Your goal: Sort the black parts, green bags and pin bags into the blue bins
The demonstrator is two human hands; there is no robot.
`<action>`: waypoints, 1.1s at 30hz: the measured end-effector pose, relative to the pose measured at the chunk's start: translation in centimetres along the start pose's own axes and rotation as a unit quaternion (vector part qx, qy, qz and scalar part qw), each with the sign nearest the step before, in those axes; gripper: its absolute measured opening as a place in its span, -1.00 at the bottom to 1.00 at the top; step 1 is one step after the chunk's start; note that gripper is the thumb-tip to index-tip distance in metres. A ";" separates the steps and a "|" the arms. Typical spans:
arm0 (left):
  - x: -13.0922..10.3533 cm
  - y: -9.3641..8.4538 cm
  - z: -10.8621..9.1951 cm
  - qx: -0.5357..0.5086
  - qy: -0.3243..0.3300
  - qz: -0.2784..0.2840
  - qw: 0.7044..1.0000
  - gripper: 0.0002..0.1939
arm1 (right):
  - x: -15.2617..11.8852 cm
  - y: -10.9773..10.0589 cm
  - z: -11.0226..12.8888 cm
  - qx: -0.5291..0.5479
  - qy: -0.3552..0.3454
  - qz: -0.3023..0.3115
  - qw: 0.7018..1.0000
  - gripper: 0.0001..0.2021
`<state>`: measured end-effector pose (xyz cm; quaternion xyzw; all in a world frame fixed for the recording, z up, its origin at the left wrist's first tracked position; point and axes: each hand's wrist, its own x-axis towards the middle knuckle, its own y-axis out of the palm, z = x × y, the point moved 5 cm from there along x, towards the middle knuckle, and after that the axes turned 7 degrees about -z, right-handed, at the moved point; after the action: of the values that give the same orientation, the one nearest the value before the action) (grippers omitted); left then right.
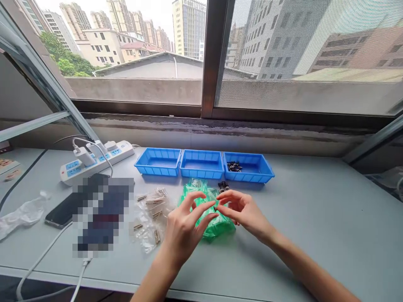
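My right hand [244,209] pinches a small dark part [215,208] between thumb and fingertips; it is too small to name. My left hand [189,218] is close beside it, thumb and fingers apart, its fingertips almost at the part. Both hands are above a crumpled green plastic bag [220,226] on the table. Just behind the right hand lies a little pile of black parts [223,186]. To the left of the left hand are clear plastic bags [147,243] and several thin metallic pieces [157,237].
Three blue bins stand in a row at the back: a left bin [157,171], a middle bin [202,173] and a right bin [252,178] with black parts inside. A power strip [121,155], phone [59,216] and white cable [47,256] occupy the table's left side.
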<state>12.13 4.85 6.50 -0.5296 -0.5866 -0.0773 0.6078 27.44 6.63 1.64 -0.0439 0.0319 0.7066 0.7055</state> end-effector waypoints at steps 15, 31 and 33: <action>0.5 0.2 -0.8 -0.057 -0.032 0.012 0.998 -0.75 | -0.6 0.7 0.3 0.045 0.053 0.073 0.995 -0.56; 0.2 0.3 -0.3 -0.020 -0.033 0.010 0.999 -0.67 | -0.5 0.4 0.6 0.010 0.016 0.059 0.998 -0.62; 0.2 0.3 -0.2 -0.010 -0.024 0.005 1.000 -0.66 | -0.5 0.5 0.4 0.013 0.004 0.058 0.998 -0.62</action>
<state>12.55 4.91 6.51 -0.5402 -0.5975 -0.0669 0.5888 26.90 6.22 2.12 -0.0359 0.0469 0.7459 0.6635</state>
